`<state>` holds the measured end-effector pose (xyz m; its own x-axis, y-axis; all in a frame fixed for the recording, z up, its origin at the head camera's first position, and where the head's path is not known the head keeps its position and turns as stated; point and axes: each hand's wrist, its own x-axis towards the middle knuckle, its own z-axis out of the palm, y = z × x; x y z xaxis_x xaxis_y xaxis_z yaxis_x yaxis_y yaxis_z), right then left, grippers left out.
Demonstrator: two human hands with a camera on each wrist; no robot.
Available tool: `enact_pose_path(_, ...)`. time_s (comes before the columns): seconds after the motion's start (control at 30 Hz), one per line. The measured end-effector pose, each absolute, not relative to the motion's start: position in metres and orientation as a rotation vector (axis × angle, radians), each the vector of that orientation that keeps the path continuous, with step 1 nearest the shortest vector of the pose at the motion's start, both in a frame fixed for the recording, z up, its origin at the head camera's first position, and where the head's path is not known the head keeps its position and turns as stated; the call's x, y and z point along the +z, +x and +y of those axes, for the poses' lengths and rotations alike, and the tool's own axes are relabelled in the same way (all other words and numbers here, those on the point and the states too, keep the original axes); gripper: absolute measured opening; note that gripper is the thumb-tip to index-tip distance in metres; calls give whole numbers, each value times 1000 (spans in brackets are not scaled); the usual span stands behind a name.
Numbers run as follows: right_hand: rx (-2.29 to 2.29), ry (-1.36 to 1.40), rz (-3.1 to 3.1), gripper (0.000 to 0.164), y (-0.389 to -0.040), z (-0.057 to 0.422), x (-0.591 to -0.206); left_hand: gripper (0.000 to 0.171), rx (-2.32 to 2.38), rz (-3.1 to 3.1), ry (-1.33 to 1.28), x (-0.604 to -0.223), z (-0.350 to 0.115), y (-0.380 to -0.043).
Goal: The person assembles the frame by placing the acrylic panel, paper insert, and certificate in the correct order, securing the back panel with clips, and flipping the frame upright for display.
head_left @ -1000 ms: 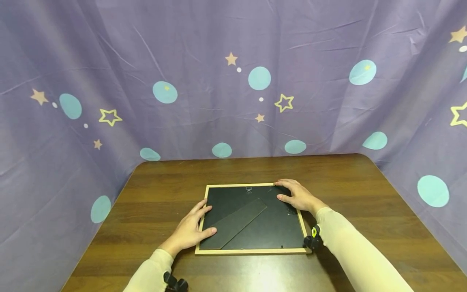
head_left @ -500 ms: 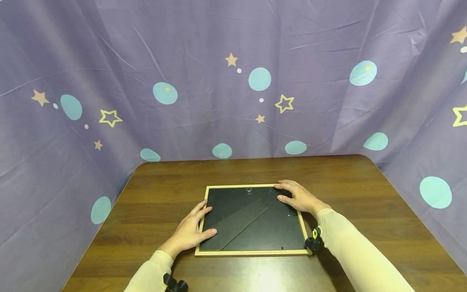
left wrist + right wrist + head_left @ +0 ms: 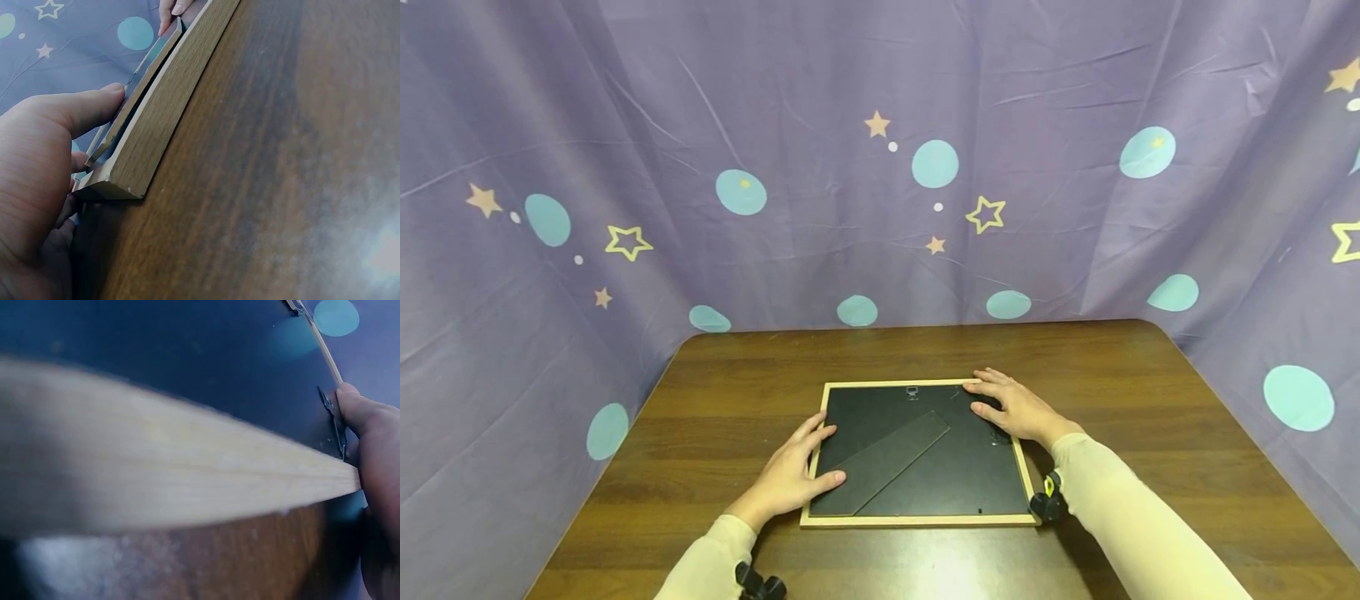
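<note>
A picture frame [image 3: 925,521] lies face down on the table, its pale wood border round a black backing board [image 3: 973,467]. A flat easel stand [image 3: 891,462] runs diagonally across the board. At the frame's left side rests my left hand [image 3: 790,475], fingers loosely spread and thumb on the back. My right hand [image 3: 1022,412] touches the far right corner, its fingers over the border and its thumb on the board. In the left wrist view, the left thumb [image 3: 103,106] lies along the stand's end, which rises slightly from the frame. The right wrist view shows the right hand [image 3: 381,437] against the border [image 3: 187,462].
The brown wooden table [image 3: 760,367] extends around the frame on all sides. Behind it hangs a purple curtain [image 3: 820,242] with stars and blue spots. A small metal hanger [image 3: 912,392] sits at the far edge of the board.
The fingers of my right hand have shifted slightly at the far right corner. My left hand and the picture frame stay in place.
</note>
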<state>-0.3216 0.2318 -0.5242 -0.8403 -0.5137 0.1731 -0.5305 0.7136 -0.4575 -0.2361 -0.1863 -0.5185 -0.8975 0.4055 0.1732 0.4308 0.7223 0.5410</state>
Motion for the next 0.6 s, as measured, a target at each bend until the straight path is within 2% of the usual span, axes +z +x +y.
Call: enact_pose_path(0.6,790,894,-2910,51,-322,230,-520,76,-926,-2880,-693,-517,-187,-234)
